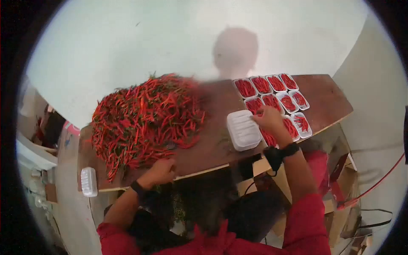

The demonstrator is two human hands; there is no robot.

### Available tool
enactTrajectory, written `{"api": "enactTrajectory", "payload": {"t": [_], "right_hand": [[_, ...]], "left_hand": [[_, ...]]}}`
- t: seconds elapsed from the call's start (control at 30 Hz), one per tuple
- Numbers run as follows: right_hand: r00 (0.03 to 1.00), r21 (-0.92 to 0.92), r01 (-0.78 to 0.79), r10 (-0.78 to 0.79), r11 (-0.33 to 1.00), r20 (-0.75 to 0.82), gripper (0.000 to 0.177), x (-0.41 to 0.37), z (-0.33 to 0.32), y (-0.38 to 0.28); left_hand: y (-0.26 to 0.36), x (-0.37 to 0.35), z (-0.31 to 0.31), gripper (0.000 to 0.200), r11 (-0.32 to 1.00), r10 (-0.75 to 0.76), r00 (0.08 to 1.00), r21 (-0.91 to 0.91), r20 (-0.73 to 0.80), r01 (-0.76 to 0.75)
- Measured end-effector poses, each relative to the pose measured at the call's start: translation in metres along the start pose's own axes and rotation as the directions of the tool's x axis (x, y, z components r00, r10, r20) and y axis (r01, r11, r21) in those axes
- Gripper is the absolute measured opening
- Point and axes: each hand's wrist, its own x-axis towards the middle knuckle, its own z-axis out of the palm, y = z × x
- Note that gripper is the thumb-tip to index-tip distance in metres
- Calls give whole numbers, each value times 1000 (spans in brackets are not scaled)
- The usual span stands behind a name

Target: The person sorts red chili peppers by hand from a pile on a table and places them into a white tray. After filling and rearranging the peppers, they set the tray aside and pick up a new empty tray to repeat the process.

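A big heap of red chillies point(146, 117) with green stems covers the left half of the brown table point(212, 148). My left hand point(160, 171) rests at the table's near edge just below the heap, fingers curled; whether it holds anything is hidden. My right hand point(268, 119) reaches over the filled trays and touches the edge of a stack of empty white foam trays point(243, 129). Several white trays filled with chillies point(272, 91) lie in rows at the right end of the table.
A lone white tray point(88, 181) hangs at the table's left near corner. Cardboard boxes point(340, 182) and a red cable point(374, 182) lie on the floor to the right. Clutter stands along the left wall. The pale floor lies beyond the table.
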Motion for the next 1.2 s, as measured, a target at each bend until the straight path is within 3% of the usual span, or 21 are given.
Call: {"api": "enactTrajectory", "payload": {"t": [0.03,0.1,0.17,0.27,0.33,0.43,0.47,0.53,0.63,0.77,0.83,0.87,0.93,1.2], "right_hand": [[999,-107,-30,28,994,-25,46,-20,5,-34],[998,-218,-47,39,975,-43,56,-43,7,-60],[980,-359,-195,167,913,-109,68,-50,13,-84],[961,-345,-30,-67,938,-267,65,-50,42,-59],[953,-361,33,-139,932,-270,63,-49,49,-67],[981,-383,-111,41,917,-187,60,-58,33,-104],[983,-390,-87,17,917,-181,60,-54,33,-103],[971,-529,-235,176,815,-161,63,-47,37,-97],[969,-402,-221,154,889,-193,67,-39,46,-83],[955,-362,-268,196,893,-224,71,-32,47,-71],[952,-295,-299,261,907,-162,72,-33,39,-75],[942,-288,-331,295,899,-162,74,-33,36,-79],[929,-290,-365,329,884,-169,76,-33,31,-79],[947,-167,-254,209,953,-244,75,-36,21,-69]], "left_hand": [[-1,-13,6,20,997,65,979,-33,-194,-72],[-2,-16,8,19,988,98,967,-91,-236,-122],[-8,-23,17,20,973,156,946,-120,-284,-197],[-15,-28,24,21,967,223,935,-58,-275,-247],[-7,-42,20,23,948,188,923,-182,-336,-259],[-4,-62,8,25,944,124,934,-250,-335,-215],[-3,-66,3,25,942,137,930,-244,-341,-228],[-9,-71,7,25,939,154,922,-238,-355,-249],[-19,-65,18,24,931,228,887,-179,-401,-320],[-10,-93,-12,22,950,146,951,-228,-271,-211],[-19,-89,-7,19,958,163,921,-168,-353,-234],[-20,-86,-9,19,952,191,921,-166,-340,-259],[-22,-83,-15,18,958,99,961,-235,-258,-162],[-22,-55,-17,19,942,196,948,-220,-250,-253]]}}
